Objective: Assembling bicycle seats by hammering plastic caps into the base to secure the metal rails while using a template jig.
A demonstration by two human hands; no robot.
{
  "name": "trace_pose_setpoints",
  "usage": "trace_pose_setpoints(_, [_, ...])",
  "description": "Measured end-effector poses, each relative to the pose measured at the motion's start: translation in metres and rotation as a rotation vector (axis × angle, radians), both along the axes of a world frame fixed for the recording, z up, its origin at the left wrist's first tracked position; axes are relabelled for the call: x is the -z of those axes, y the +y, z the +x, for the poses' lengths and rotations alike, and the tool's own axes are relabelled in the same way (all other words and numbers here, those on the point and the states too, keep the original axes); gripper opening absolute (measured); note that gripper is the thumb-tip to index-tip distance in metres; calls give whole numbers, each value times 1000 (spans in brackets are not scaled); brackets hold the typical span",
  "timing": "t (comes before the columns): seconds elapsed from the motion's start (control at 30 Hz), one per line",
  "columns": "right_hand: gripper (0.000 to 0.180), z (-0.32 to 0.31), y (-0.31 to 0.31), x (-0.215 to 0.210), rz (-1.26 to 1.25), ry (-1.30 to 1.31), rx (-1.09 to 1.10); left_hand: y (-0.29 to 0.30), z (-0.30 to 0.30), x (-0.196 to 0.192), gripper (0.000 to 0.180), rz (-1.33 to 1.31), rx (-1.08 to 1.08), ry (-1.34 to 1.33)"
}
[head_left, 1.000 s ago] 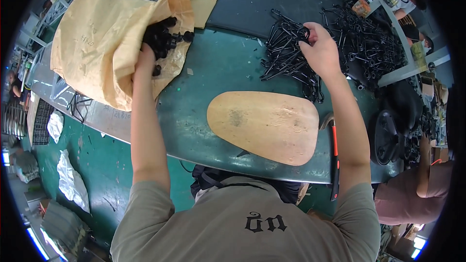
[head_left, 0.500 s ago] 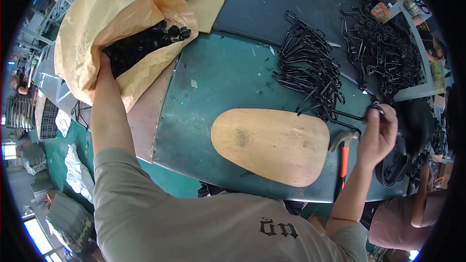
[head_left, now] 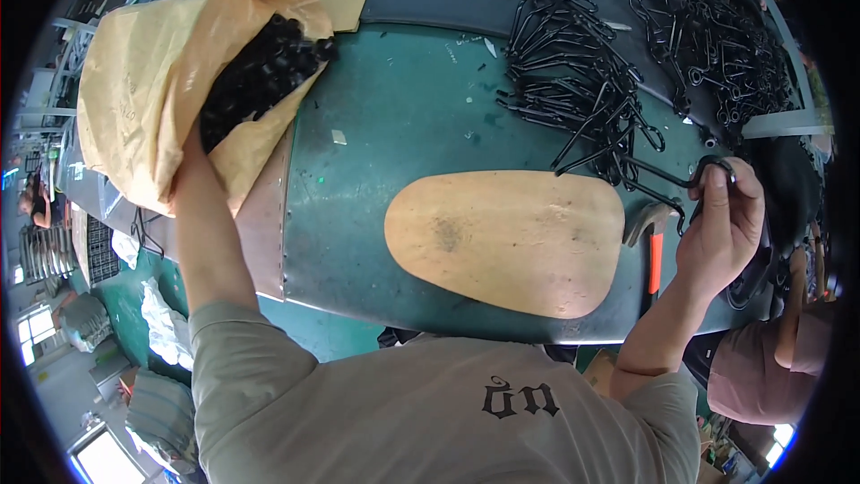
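Note:
My left hand (head_left: 193,154) reaches into the mouth of a brown paper bag (head_left: 143,81). Its fingers are hidden by the bag's edge, beside a heap of small black round parts (head_left: 255,72). At the table's right side, my right hand (head_left: 724,224) is closed around the hooked end of a bent black metal rod (head_left: 649,172). The rod's long shaft points left toward a tangled pile of similar black rods (head_left: 573,81). Just left of this hand, a hammer with an orange handle (head_left: 655,260) lies by a rounded wooden board (head_left: 506,242).
More black bent rods with ring ends (head_left: 708,45) are heaped at the far right beside a pale frame (head_left: 784,124). The green tabletop (head_left: 376,125) stretches between bag and rods. A co-worker's arm (head_left: 795,305) shows at the right edge.
The view has shifted, so the table's contents sit higher in the picture. More black parts show in the bag's mouth. My right hand still grips the rod's end.

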State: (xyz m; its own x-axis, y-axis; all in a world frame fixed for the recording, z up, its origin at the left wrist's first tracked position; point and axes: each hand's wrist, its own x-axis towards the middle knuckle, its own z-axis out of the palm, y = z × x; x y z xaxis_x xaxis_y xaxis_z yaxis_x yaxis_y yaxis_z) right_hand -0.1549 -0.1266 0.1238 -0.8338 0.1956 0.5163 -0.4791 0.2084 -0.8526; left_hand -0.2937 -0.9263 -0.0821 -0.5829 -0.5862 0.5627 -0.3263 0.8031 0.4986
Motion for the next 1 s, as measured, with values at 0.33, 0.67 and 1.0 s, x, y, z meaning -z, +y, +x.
trace_pose_setpoints(0.33, [15,18,0,-11,-26,19,168,206,23,-67,80,110,-70,36])
trace_pose_setpoints(0.67, [17,4,-8,-25,137,-85,95,306,13,-86,88,331,-13,23])
trace_pose_setpoints(1.0, [15,8,-11,-60,119,23,112,438,105,-137,54,-197,908,98])
